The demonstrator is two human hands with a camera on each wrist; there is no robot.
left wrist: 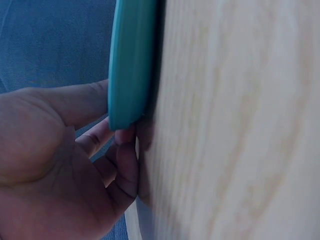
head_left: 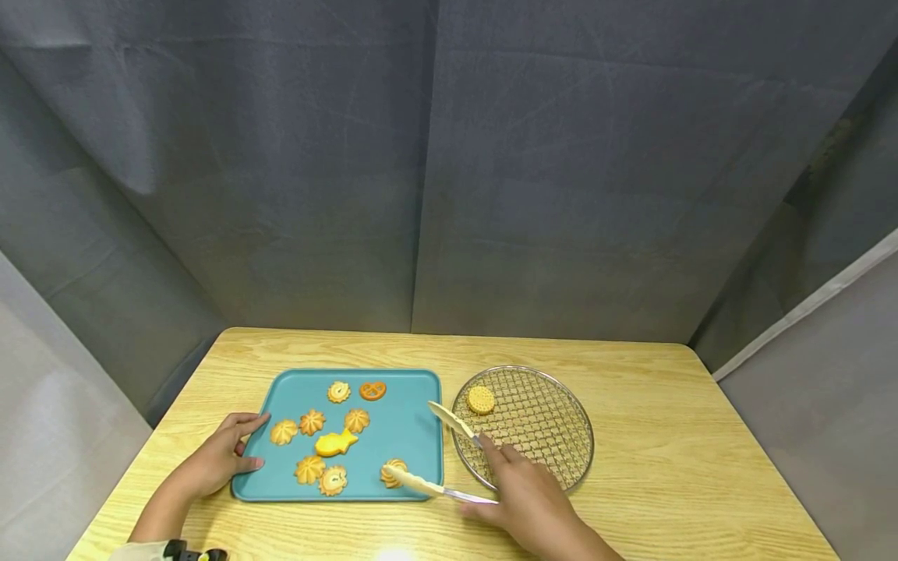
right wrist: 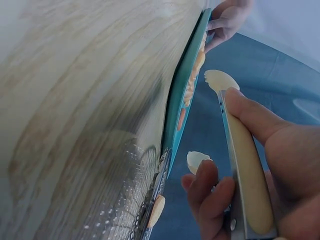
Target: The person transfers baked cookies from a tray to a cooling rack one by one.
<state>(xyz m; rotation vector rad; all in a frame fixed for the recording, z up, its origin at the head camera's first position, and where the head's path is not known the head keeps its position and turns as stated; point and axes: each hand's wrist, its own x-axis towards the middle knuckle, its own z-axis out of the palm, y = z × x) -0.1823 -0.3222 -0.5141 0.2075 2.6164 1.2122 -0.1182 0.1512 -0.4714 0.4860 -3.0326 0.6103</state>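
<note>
My left hand [head_left: 213,460] grips the left edge of a teal tray [head_left: 414,382], thumb at the rim and fingers curled under it in the left wrist view. On the tray lie a fish-shaped cookie [head_left: 336,443], a pretzel [head_left: 372,390] and several fluted cookies. My right hand [head_left: 529,499] holds tongs [head_left: 414,481] with cream tips and metal arms. Their tips stand wide apart over the tray's right side with nothing between them. The nearer tip overlaps a swirled cookie [head_left: 394,469] in the head view.
A round wire rack [head_left: 547,413] stands right of the tray, with a round yellow cookie [head_left: 480,400] at its upper left. Both rest on a wooden table [head_left: 652,452]. Grey curtains [head_left: 561,195] hang behind and at the sides.
</note>
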